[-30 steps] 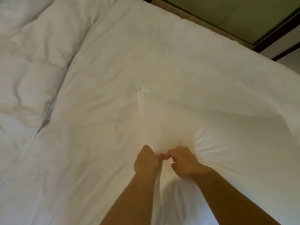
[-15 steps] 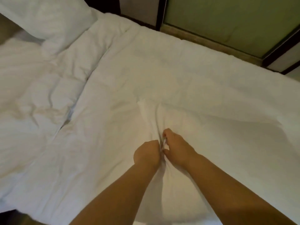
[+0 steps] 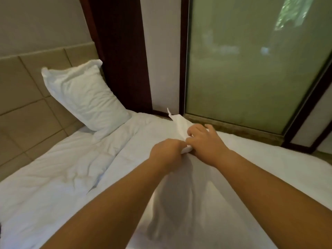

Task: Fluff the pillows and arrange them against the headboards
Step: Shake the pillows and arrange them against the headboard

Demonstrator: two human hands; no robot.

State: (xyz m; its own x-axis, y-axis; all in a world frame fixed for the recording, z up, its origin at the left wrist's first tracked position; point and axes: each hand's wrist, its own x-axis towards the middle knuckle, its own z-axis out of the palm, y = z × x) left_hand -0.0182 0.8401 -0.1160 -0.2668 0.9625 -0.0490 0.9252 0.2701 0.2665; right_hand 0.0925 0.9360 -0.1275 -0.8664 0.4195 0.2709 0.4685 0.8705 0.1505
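Observation:
A white pillow (image 3: 186,200) stands on end between my forearms, lifted off the bed. My left hand (image 3: 168,152) is closed on the fabric at its top edge. Just to the right, my right hand (image 3: 203,139) pinches the same top edge, and a loose flap of the pillowcase sticks up behind it. A second white pillow (image 3: 84,97) leans upright against the tan padded headboard (image 3: 23,97) at the far left.
The bed carries a rumpled white duvet (image 3: 59,177). Beyond the bed stand a dark wooden post (image 3: 120,51) and a frosted green glass panel (image 3: 251,60) in a dark frame, with a stone sill along its base.
The view has tilted up from the duvet, so the headboard, leaning pillow and glass panel now show. Both hands have lifted the pillow upward by its top edge.

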